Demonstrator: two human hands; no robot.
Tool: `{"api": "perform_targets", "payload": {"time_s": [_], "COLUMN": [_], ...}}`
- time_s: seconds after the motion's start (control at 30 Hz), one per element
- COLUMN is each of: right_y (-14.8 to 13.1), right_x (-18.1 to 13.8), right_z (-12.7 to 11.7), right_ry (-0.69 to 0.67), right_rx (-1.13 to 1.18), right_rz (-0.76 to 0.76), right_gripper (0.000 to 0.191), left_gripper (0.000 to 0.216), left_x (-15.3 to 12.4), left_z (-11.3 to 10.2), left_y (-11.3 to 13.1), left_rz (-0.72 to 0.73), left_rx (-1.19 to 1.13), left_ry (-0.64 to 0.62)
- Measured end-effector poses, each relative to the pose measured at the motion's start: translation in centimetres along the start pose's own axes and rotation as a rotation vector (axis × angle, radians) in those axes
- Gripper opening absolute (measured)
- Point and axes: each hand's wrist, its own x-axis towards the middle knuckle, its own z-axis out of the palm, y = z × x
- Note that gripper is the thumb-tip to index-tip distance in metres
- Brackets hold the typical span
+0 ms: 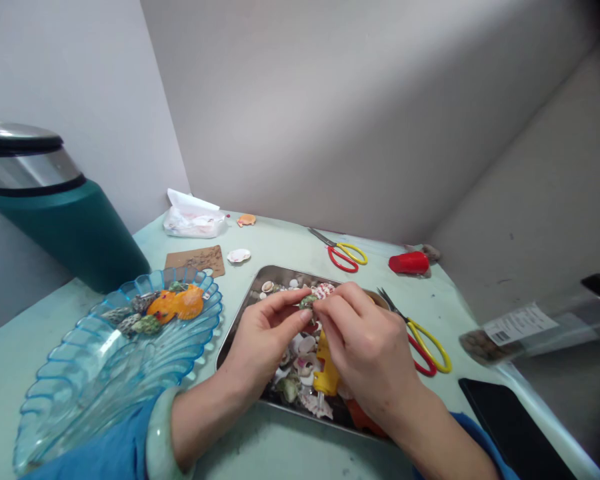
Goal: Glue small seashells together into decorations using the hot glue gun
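Between the fingertips of both hands is a small greenish seashell [308, 302], held over the tray. My left hand [263, 333] pinches it from the left with thumb and index finger. Closed on its other side is my right hand [365, 340], whose curled fingers hide part of the shell. Below them a metal tray [237, 327] holds many loose shells [305, 363] and a yellow glue gun [326, 377], partly covered by my right hand. To the left, a blue clear shell-shaped plate [115, 380] carries orange shells [175, 305] and several grey and green spiral shells [147, 325].
Left stands a teal bottle [80, 227]. Behind the tray are a tissue pack [195, 217], brown card [197, 260], white shell [239, 255] and scissors [347, 253]. Rightward lie more scissors [430, 347], a red object [409, 263], a clear bag [510, 330] and a black phone-like slab [515, 427].
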Motion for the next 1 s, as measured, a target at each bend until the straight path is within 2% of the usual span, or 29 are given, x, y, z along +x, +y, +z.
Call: {"api": "perform_targets", "payload": {"time_s": [0.2, 0.33, 0.5, 0.67, 1.0], "right_y": [0.1, 0.3, 0.6, 0.5, 0.3], "right_x": [0.0, 0.2, 0.6, 0.6, 0.1], "right_z": [-0.1, -0.8, -1.5, -1.1, -0.4], "right_ry": [-0.033, -0.057, -0.123, -0.132, -0.127], "right_rx": [-0.038, 0.091, 0.184, 0.176, 0.069], "right_rz": [0.034, 0.081, 0.164, 0.118, 0.018], "right_gripper": [0.017, 0.013, 0.01, 0.008, 0.016], "left_gripper": [0.029, 0.028, 0.025, 0.025, 0.026], "left_x": [0.1, 0.2, 0.2, 0.1, 0.1], "left_z": [-0.1, -0.4, -0.5, -0.5, -0.4], "left_y": [-0.1, -0.4, -0.4, -0.4, -0.3], "left_rz": [-0.057, -0.026, -0.021, -0.035, -0.064], "left_rx": [-0.011, -0.047, -0.07, -0.065, -0.004], "left_ry": [-0.036, -0.098, -0.095, -0.11, -0.085]}}
